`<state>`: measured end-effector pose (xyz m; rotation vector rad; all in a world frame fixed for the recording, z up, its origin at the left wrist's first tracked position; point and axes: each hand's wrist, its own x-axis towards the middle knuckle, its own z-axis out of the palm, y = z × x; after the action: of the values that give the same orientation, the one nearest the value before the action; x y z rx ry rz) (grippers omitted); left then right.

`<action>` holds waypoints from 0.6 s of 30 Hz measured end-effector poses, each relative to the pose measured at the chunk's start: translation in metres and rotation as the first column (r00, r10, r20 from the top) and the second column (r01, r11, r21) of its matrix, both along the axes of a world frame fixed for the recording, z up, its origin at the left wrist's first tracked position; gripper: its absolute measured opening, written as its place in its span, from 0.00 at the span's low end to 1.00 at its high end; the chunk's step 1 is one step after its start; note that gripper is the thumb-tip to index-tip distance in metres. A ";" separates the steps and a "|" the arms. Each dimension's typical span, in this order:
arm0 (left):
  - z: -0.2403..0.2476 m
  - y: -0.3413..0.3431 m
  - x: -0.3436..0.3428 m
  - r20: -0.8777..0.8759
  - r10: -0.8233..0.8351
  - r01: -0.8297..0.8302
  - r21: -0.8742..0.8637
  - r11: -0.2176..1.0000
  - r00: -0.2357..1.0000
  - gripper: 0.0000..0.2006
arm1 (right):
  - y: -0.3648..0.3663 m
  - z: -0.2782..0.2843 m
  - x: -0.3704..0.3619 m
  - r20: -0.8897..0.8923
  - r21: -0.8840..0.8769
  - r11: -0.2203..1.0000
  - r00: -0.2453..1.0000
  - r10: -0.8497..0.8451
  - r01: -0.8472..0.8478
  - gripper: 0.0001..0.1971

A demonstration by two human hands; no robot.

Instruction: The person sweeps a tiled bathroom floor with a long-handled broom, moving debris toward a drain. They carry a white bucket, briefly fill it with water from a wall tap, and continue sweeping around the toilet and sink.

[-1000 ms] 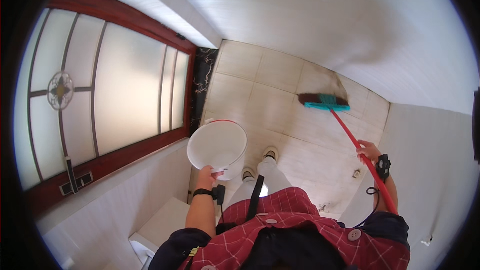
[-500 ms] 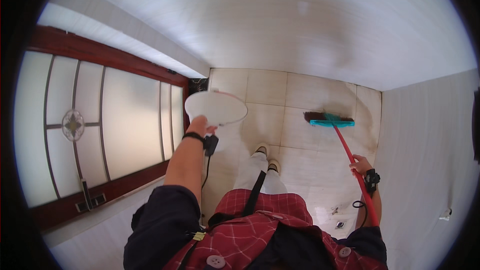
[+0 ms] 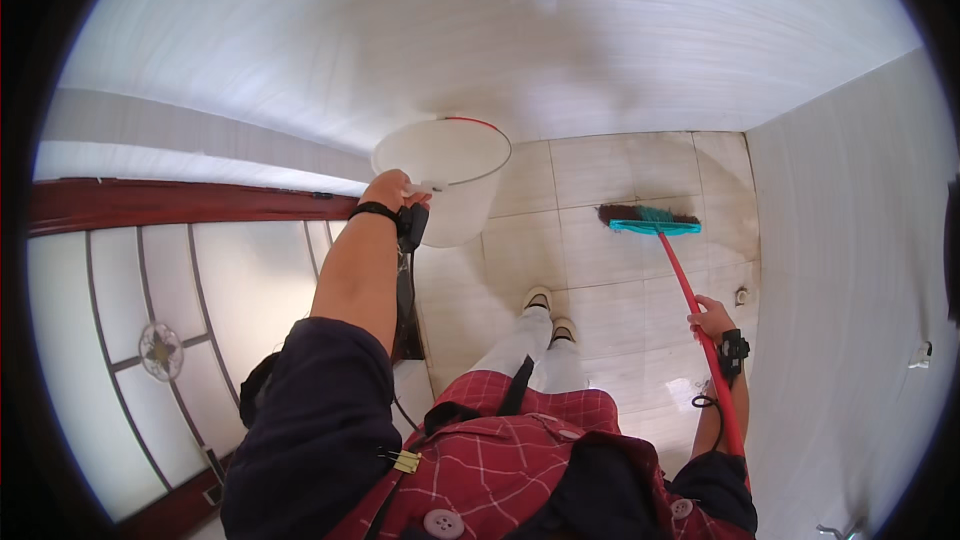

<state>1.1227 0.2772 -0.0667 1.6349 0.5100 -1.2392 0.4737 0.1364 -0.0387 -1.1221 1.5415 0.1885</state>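
Note:
A white bucket (image 3: 460, 210) with a thin wire handle and a red grip is at the upper left, close to the wall. My left hand (image 3: 392, 190) is closed on its near rim. The bucket's mouth faces up, and I cannot tell whether its base touches the floor. On the right, my right hand (image 3: 712, 319) is wrapped round the red handle of a broom (image 3: 676, 265). The broom's teal head (image 3: 655, 227) with dark bristles rests on the tiles, in front of my feet and to their right.
Pale tiles (image 3: 600, 260) cover the floor, with brownish stains towards the right wall (image 3: 850, 240). A door (image 3: 240, 290) with frosted panes and a dark red frame is on the left. My shoes (image 3: 550, 312) stand mid-floor. A small fitting (image 3: 741, 296) sits low at right.
The bucket in my left hand has moved farther away, towards the far wall, and more of its side shows. My view has turned, so the door sits lower. The broom stays nearly in place.

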 end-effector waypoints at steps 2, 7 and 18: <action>0.003 -0.004 0.007 -0.040 -0.095 0.097 0.055 0.994 0.995 0.19 | 0.001 0.010 0.009 0.004 0.018 0.999 0.999 -0.041 0.041 0.32; -0.017 0.023 0.014 -0.126 -0.089 0.090 0.005 0.996 0.988 0.21 | 0.008 0.050 0.041 0.054 0.001 1.000 0.998 0.014 -0.014 0.30; -0.111 0.211 0.002 -0.090 0.219 -0.221 -0.016 0.975 0.972 0.16 | 0.000 0.007 0.281 0.047 -0.378 0.401 0.415 0.909 -0.835 0.15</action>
<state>1.1249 0.4885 -0.1775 1.4627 0.7074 -1.1499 0.7546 0.1367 -0.0320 -2.0811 0.5793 0.5254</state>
